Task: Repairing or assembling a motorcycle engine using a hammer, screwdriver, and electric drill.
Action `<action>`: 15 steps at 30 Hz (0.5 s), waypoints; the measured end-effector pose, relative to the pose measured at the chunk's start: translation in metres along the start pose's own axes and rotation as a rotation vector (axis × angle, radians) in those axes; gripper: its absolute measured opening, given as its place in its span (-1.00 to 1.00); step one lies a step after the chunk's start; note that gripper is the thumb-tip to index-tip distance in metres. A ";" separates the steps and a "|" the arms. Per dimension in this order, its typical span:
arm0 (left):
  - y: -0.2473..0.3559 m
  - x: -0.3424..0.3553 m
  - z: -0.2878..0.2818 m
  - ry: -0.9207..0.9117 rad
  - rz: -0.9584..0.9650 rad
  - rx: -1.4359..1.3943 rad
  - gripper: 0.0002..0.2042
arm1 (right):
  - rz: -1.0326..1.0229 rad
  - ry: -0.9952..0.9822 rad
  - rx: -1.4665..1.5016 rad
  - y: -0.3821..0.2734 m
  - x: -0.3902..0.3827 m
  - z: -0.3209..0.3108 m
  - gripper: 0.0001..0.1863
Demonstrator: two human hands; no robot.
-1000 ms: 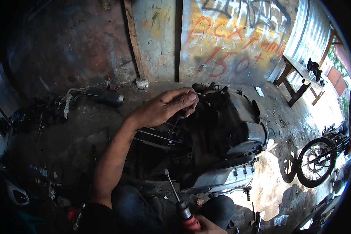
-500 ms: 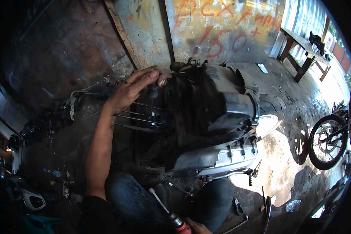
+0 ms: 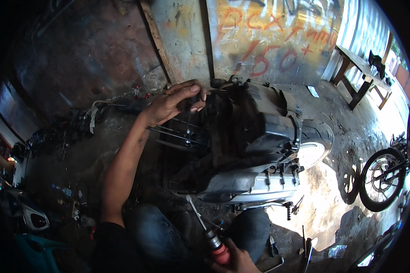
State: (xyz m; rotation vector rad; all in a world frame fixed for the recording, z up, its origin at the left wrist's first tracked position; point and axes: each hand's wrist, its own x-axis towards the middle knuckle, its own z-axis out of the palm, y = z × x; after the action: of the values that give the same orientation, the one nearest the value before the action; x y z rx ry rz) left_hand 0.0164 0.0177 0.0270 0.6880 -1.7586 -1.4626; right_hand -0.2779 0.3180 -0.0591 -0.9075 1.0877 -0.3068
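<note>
My left hand [image 3: 180, 103] reaches over the front of a partly stripped motor scooter body [image 3: 241, 118], above its thin dark rods or cables [image 3: 177, 136]. Its thumb and fingers are curled round something dark, too shadowed to make out. Low in the picture, my right hand [image 3: 241, 260] grips a red power driver [image 3: 221, 255] with a silver collar. A long thin metal bit or extension [image 3: 197, 214] points from it up and left toward the scooter's lower side. Most of the right hand's fingers are hidden behind the tool.
My knees [image 3: 150, 232] are bent close to the scooter. Pliers [image 3: 274, 246] and a bent metal bar [image 3: 278, 264] lie on the floor to the right. A wheel [image 3: 383, 173] of another motorcycle stands farther right. Behind are a painted metal wall [image 3: 273, 41] and a wooden bench [image 3: 362, 68].
The red power driver and my right hand have come higher into view and slightly right. The whole scene has shifted a little as the view turned. My left hand keeps its place at the scooter.
</note>
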 end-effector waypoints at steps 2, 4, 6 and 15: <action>-0.003 0.001 -0.002 -0.029 0.044 -0.001 -0.68 | -0.064 0.026 -0.152 -0.029 -0.007 -0.005 -0.08; -0.005 0.001 -0.004 -0.053 0.075 -0.044 -0.68 | -0.133 0.055 -0.303 -0.054 -0.011 -0.005 -0.11; -0.006 0.000 -0.004 -0.016 0.113 -0.016 -0.67 | -0.186 0.094 -0.335 -0.072 -0.009 -0.003 -0.20; 0.007 -0.006 -0.013 -0.062 0.131 0.362 -0.69 | -0.183 0.144 -0.300 -0.109 0.028 0.026 -0.21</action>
State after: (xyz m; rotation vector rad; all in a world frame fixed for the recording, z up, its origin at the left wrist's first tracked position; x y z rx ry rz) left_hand 0.0312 0.0163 0.0333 0.6980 -2.1013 -1.0991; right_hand -0.2197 0.2458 0.0103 -1.2725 1.2057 -0.3707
